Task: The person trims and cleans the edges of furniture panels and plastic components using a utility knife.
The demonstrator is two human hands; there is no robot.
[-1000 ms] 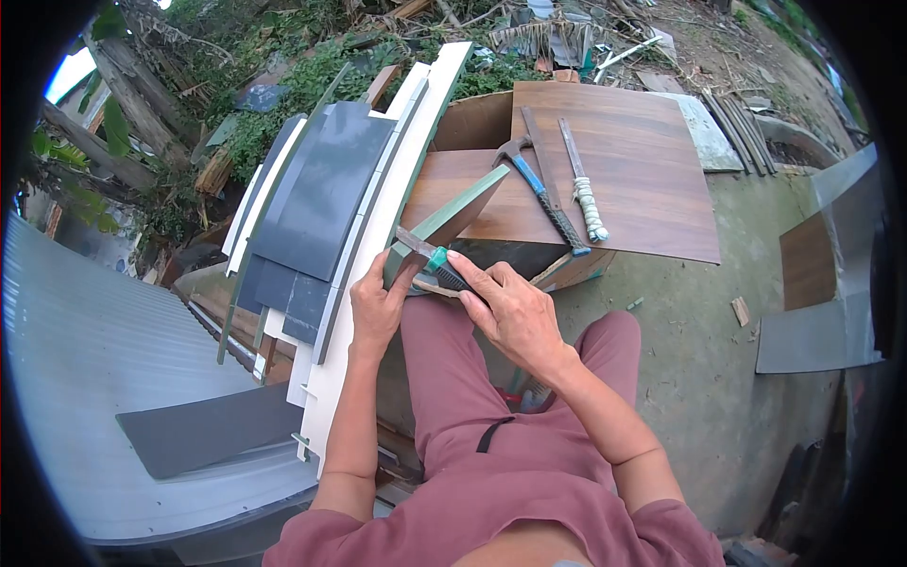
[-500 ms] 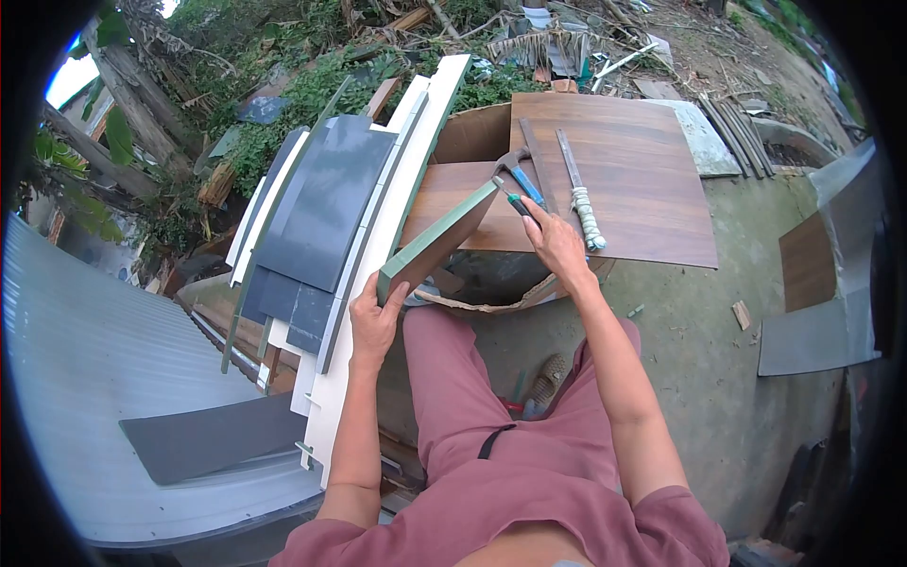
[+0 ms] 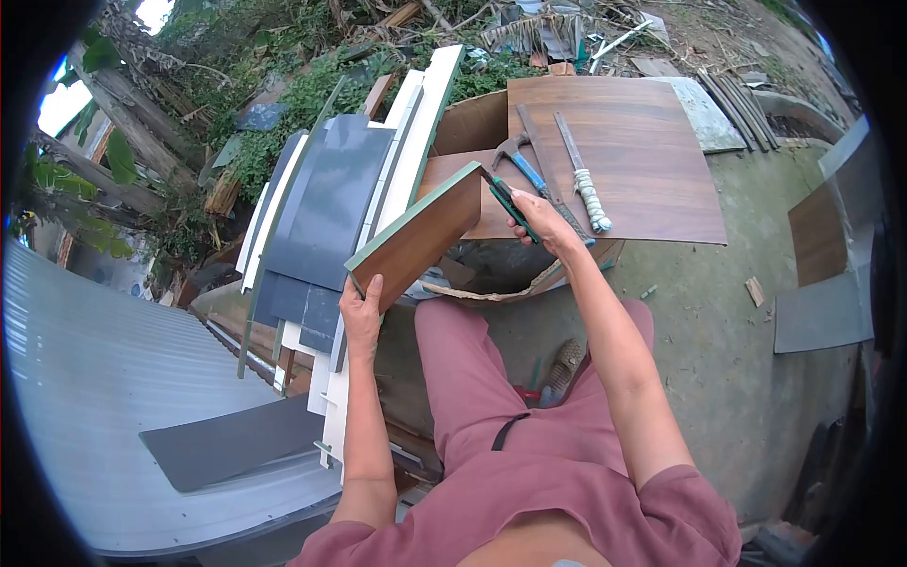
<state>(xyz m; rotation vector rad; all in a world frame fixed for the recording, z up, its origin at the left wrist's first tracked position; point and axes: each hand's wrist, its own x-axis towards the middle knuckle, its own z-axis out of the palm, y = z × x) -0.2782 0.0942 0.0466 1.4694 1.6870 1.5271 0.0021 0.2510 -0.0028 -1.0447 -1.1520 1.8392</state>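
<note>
My left hand grips the near lower corner of a wood-grain board with a green edge. The board is held tilted, its brown face turned toward me. In my right hand is a green and black utility knife, its tip right at the board's far upper corner. Just past that hand, a claw hammer with a blue handle lies on a large brown panel. Beside it are a long dark metal strip and a flat blade with a cloth-wrapped handle.
The panel lies across an open cardboard box. White and dark boards are stacked along the left, beside corrugated metal sheeting. A grey sheet leans at right. A wood scrap lies on the concrete.
The board has turned, so more of its brown face shows and its near end sits further left. My right hand has shifted slightly up and left with the knife at the corner.
</note>
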